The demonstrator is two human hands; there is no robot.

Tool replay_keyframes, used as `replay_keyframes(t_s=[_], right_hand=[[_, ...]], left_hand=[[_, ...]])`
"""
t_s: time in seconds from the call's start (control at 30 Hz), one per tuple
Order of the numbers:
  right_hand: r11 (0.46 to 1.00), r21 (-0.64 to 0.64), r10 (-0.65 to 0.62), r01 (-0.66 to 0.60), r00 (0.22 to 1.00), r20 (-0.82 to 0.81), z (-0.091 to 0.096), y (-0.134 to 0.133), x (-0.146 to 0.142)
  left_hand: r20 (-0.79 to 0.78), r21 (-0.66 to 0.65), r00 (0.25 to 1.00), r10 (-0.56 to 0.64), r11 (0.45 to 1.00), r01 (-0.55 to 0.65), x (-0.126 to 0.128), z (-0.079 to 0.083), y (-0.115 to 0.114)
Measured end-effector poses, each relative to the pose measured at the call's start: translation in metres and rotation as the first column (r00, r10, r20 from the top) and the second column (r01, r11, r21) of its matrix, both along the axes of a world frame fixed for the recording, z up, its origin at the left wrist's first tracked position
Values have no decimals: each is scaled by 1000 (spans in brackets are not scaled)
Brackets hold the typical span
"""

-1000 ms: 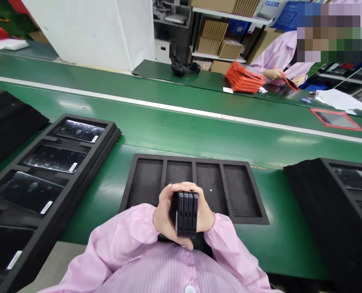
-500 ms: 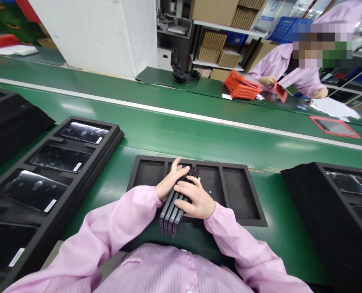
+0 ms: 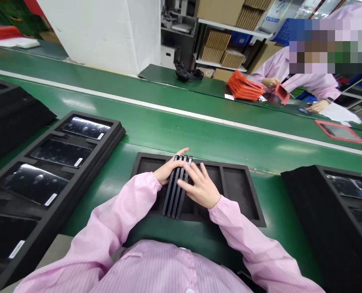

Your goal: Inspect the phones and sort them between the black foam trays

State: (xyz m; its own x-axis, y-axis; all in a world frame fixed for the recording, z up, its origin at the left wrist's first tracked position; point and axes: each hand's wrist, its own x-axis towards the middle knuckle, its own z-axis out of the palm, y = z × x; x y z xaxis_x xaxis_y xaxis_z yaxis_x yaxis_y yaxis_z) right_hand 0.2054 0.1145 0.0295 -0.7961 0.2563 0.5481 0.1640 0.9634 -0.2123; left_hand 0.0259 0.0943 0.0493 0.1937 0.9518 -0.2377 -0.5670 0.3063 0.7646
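Several dark phones (image 3: 174, 197) stand on edge side by side in a bundle above the middle of a black foam tray (image 3: 256, 203). My left hand (image 3: 169, 170) is closed round the far part of the bundle from the left, fingers reaching over its top. Beside its right side is my right hand (image 3: 203, 188), fingers spread, with the thumb and fingertips over or against the outer phone; whether they press on it I cannot tell. The visible compartments of the tray under the bundle hold nothing, and its middle is partly hidden by my hands and the phones.
At left, a black foam tray (image 3: 86, 167) holds several phones with white labels. More stacked black trays stand at far left (image 3: 16, 118) and right (image 3: 299, 203). Across the green bench, a co-worker (image 3: 309, 81) handles a red sleeve near a pile of orange sleeves (image 3: 244, 86).
The bundle of phones has turned more upright in view and its near end has shifted away from me. My right hand's fingers have spread and moved slightly right.
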Motion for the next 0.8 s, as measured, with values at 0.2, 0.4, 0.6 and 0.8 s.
replay_keyframes(t_s=[0.2, 0.4, 0.6, 0.8], right_hand=[[971, -197, -166, 136, 976, -145, -1, -11, -2], [559, -824, -448, 89, 869, -210, -6, 1, -22], [393, -919, -481, 11, 855, -195, -26, -4, -41], [432, -897, -565, 97, 804, -186, -23, -11, -43]], left_hand=[[-89, 21, 995, 47, 999, -45, -5, -9, 0], [-145, 31, 985, 90, 996, -86, 4, -12, -4], [-266, 96, 924, 274, 961, -257, 8, -19, -11], [-344, 162, 850, 399, 917, -365, 21, -19, -14]])
